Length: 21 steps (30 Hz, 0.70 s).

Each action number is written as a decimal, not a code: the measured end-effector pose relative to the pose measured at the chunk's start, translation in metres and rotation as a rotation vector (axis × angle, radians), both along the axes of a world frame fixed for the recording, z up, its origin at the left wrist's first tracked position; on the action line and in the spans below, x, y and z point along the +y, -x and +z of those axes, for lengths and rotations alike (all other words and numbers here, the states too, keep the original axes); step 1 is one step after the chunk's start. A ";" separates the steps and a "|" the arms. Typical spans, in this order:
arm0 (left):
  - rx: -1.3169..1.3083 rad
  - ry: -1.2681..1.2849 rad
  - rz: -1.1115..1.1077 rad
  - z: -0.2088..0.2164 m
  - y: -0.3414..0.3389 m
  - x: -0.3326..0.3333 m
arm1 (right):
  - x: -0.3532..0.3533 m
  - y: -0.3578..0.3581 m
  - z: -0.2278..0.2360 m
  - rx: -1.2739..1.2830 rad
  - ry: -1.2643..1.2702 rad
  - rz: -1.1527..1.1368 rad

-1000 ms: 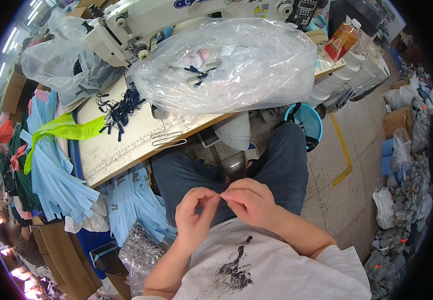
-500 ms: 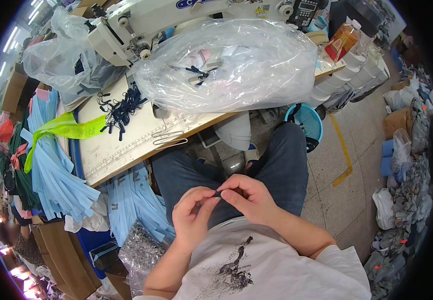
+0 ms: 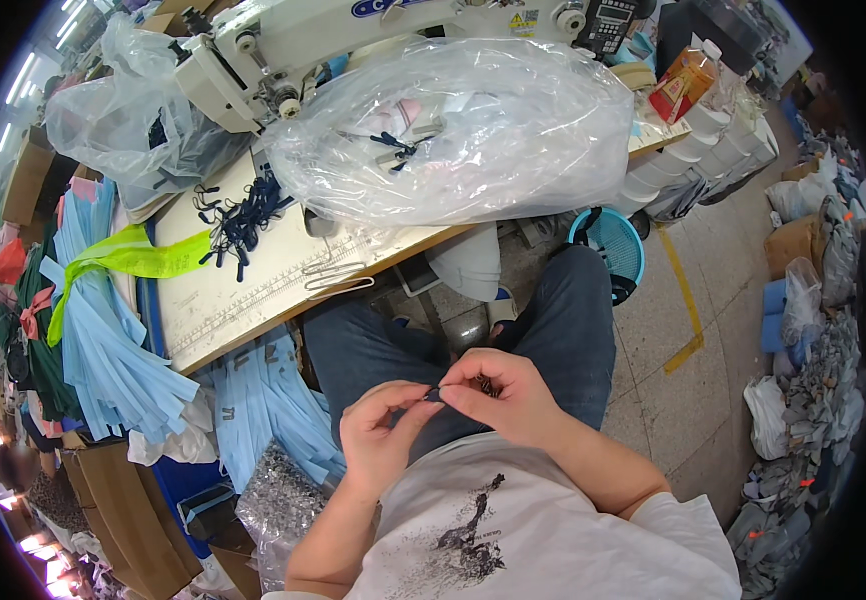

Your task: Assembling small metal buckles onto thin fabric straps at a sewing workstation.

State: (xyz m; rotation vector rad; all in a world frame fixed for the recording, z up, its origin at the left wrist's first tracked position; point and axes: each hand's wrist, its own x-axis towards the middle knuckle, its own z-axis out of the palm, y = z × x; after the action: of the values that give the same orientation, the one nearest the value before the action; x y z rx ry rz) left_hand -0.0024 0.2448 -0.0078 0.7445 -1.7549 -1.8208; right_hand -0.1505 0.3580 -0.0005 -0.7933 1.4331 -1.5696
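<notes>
Over my lap, my left hand and my right hand meet fingertip to fingertip. Both pinch a small dark piece, mostly covered by the fingers and too small to make out its kind. On the table ahead and to the left lies a heap of dark navy cord zipper pulls. A few more dark pulls rest on a large clear plastic bag under the sewing machine.
Bent wire lies by the edge of the white table. Light blue strips and a neon yellow strip hang at the left. A blue basket stands on the floor, right of my knee. A bottle is at the back right.
My fingertips have shifted slightly around the small dark piece. The right hand's fingers are a little more curled. The things on the table have not moved.
</notes>
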 end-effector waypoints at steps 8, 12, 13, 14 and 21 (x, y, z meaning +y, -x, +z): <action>0.088 -0.357 -0.003 -0.003 0.003 0.002 | -0.001 0.000 -0.001 -0.696 -0.046 -0.107; 0.289 -0.524 -0.040 -0.004 0.005 0.003 | -0.003 0.001 -0.002 -0.714 -0.016 -0.171; 0.351 -0.585 -0.035 -0.004 0.006 0.004 | -0.004 0.000 -0.004 -0.733 0.001 -0.170; 0.351 -0.585 -0.035 -0.004 0.006 0.004 | -0.004 0.001 -0.002 -0.733 0.002 -0.170; 0.233 -0.554 -0.136 -0.015 0.005 0.000 | -0.001 0.002 0.013 -0.595 0.062 -0.118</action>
State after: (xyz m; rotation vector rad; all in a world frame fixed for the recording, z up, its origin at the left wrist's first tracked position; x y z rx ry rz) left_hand -0.0072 0.2449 -0.0223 0.5869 -1.1829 -2.4162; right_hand -0.1526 0.3574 0.0121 -0.2354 1.0083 -1.7540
